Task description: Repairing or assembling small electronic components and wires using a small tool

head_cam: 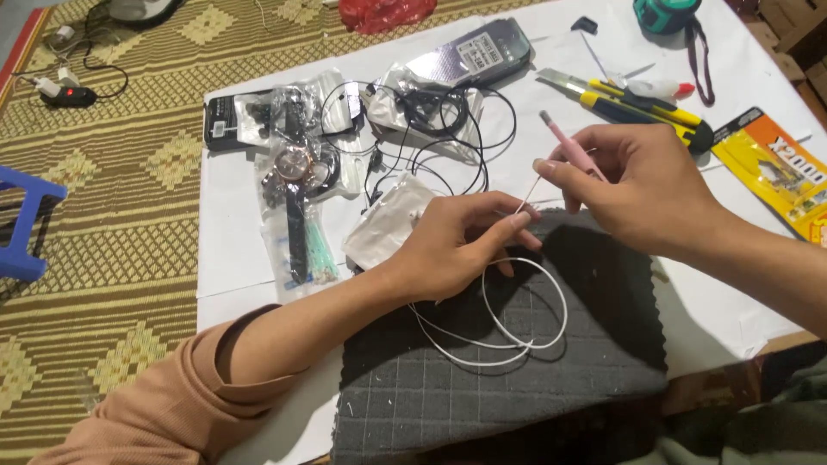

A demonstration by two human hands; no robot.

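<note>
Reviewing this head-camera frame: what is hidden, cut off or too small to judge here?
- What the left hand pinches: its own fingers cover the end of the white cable.
- Tip of the pink tool in the right hand: too fine to see where it touches.
- White pouch: partly behind the left hand.
- Orange package and green tape measure: cut by the frame edges.
- Watch dial: too small and blurred under its plastic bag.

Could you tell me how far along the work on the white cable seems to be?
Done: tools and parts are laid out on the white sheet, and the white cable lies looped on the grey cloth. In hand: the left hand pinches its end while the right hand holds a pink tool to it. The black earphones lie untouched.
</note>
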